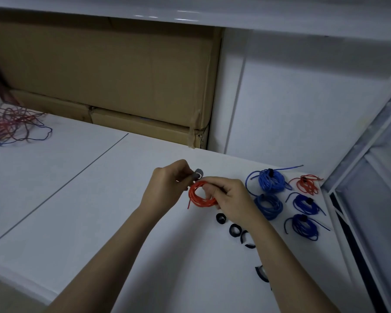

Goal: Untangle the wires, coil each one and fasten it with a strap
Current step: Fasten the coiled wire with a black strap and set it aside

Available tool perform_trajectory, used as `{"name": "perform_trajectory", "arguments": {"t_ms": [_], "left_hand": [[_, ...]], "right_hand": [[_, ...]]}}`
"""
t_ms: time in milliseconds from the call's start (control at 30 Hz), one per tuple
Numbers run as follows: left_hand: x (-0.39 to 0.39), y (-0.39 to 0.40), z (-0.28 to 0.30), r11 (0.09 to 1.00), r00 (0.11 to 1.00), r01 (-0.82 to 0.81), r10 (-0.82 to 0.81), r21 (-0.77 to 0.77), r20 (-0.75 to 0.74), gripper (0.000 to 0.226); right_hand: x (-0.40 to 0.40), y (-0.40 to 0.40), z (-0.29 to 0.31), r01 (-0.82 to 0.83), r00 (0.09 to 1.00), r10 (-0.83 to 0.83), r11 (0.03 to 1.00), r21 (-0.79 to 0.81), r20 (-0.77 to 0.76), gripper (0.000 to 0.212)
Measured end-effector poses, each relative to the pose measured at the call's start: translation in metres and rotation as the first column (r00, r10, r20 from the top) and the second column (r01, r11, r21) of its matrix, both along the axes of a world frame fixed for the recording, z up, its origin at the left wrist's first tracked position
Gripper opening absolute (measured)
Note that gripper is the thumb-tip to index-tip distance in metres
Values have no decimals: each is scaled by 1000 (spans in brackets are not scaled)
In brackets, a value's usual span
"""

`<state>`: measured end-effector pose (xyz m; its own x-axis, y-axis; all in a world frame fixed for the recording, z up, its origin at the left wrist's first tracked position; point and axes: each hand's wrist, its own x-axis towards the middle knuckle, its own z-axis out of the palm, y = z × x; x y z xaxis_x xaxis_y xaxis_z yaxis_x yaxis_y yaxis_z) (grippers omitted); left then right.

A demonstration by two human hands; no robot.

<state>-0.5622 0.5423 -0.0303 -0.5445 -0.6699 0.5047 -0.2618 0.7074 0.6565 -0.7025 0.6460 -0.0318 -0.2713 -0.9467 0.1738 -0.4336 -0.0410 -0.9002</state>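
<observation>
Red coil (200,195) held between both hands: right hand (230,197) grips it, left hand (167,184) apparently pinches grey strap (198,173)

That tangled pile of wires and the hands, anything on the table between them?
Nothing: the head view shows only bare white tabletop with a thin dark seam.

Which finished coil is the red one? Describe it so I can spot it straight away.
Look at the white table's far right corner, where the finished coils lie in a cluster. The small red coil lies furthest back and right, beside the big blue coil. It is the only red one there; the rest are blue.
</observation>
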Motion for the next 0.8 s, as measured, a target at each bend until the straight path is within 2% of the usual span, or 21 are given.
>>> {"name": "perform_trajectory", "arguments": {"t_ms": [100, 167, 233, 333, 433, 567, 667, 800], "left_hand": [[2, -4, 1, 999, 1000, -3, 4, -46, 15, 7], [4, -4, 2, 991, 999, 23, -18, -132, 33, 8], [5, -3, 3, 973, 995, 85, -72, -214, 67, 8], [5, -7, 3, 961, 989, 132, -112, -244, 94, 15], [4, -9, 1, 958, 991, 116, -96, -264, 88, 20], [5, -8, -2, 970, 996, 67, -51, -235, 71, 16], [9, -7, 0, 945, 993, 87, -57, -315, 104, 11], [15, -8, 7, 895, 987, 132, -77, -426, 143, 17]], "right_hand": [[-2, 4, 3, 54, 999, -53, 993, -105, 9, 24], [-6, 6, 8, 55, 998, -57, 987, -152, -8, 26], [-10, 4, 14, 19, 997, -29, 991, -134, -71, 27], [-8, -2, 21, -33, 993, 27, 998, -45, -117, 30], [-1, -6, 21, -56, 995, 55, 998, -12, -88, 31], [5, -7, 17, -42, 987, 32, 998, -56, -157, 26], [5, -8, 20, -46, 992, 39, 997, -54, -123, 23], [4, -9, 25, -83, 996, 82, 996, -36, -41, 30]]}}
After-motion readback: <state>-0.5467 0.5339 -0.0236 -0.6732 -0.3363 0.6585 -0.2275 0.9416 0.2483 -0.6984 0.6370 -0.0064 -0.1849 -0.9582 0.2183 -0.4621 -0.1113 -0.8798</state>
